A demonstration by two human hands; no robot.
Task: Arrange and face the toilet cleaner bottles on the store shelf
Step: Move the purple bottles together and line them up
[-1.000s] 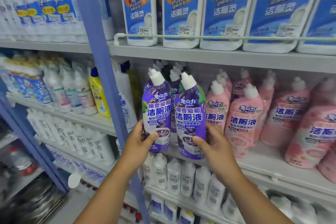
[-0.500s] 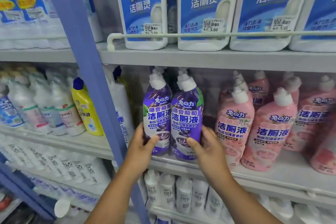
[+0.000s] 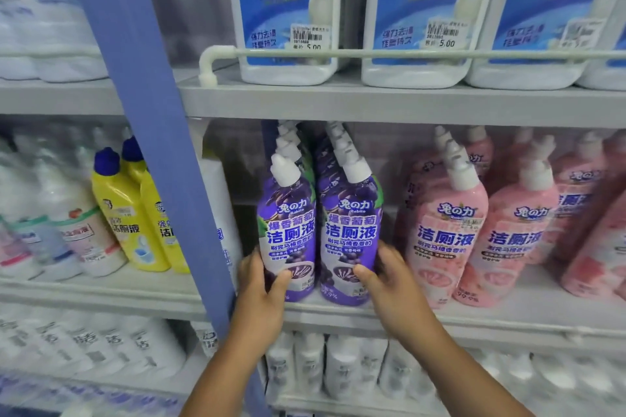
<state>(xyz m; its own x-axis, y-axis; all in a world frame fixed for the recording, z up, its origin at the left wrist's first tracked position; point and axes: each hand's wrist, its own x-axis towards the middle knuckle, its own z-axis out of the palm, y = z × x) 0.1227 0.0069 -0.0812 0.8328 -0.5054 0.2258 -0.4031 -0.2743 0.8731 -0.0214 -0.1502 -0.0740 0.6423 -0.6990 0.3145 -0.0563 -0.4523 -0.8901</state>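
Two purple bottles, left one point(image 3: 287, 240) and right one point(image 3: 350, 240), upright side by side at front edge of middle shelf point(image 3: 508, 318), labels facing out, touching or nearly so. Head view only. Left hand point(image 3: 261, 284) wrapped on lower left side of left bottle, thumb across the front label, fingers hidden behind. Right hand point(image 3: 386, 278) clamped on lower right side of right bottle, thumb on front, fingers curled round the back. More purple bottles queued behind in two rows, white caps point(image 3: 288, 142) visible. Pink bottles point(image 3: 443, 234) just beside on the right, small gap between. Blue post point(image 3: 152, 132) close on the left. Likely step: squaring the front pair to the edge. Risks: bases near the lip, so pulling too far forward could tip one off; low grip on tall narrow bottles could let tops lean and knock the rows behind; sliding right could bump the pink row; uneven twist would leave labels skewed.
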